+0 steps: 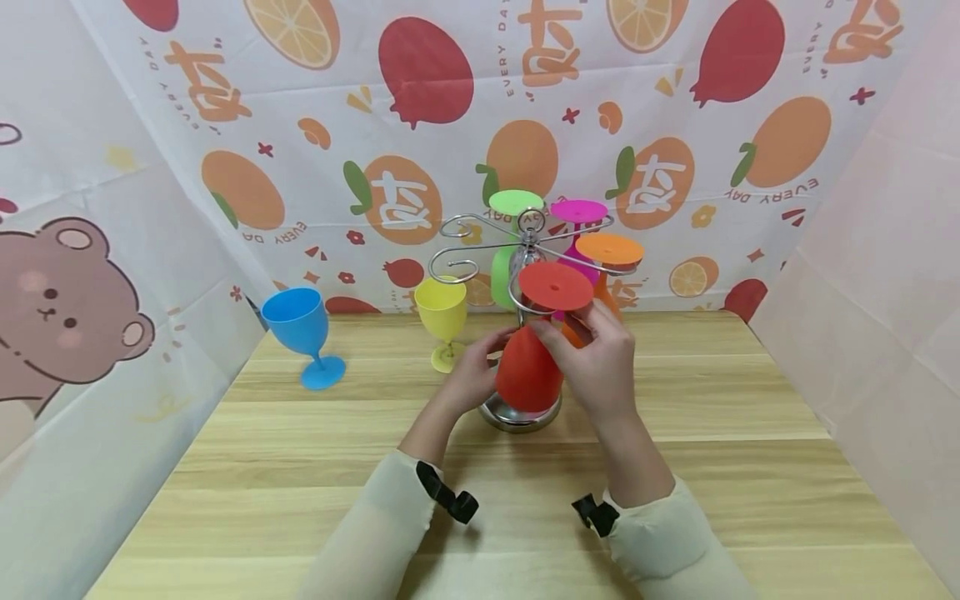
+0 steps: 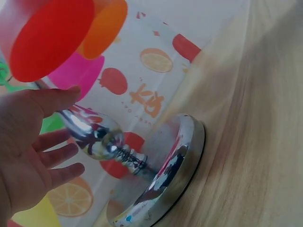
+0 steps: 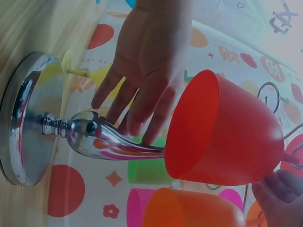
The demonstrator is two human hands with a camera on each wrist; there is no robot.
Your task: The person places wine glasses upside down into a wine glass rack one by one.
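Observation:
A red plastic goblet (image 1: pixel 529 371) hangs upside down at the near arm of a chrome goblet rack (image 1: pixel 517 421). My right hand (image 1: pixel 602 360) pinches it by the stem end of its bowl, just under the foot, as the right wrist view also shows of the goblet (image 3: pixel 232 132). My left hand (image 2: pixel 23 142) is beside the rack's post (image 2: pixel 97 135), thumb and fingers extended on either side; whether they touch it I cannot tell. Upside down on other arms hang an orange goblet (image 1: pixel 609 248), a magenta goblet (image 1: pixel 579 211) and a green goblet (image 1: pixel 516 202).
Upright on the wooden table (image 1: pixel 720 400) stand a yellow goblet (image 1: pixel 441 308), behind my left hand, and a blue goblet (image 1: pixel 297 321), farther left. Two curled rack arms (image 1: pixel 465 250) on the left carry no goblet. A fruit-print cloth (image 1: pixel 420 75) hangs behind.

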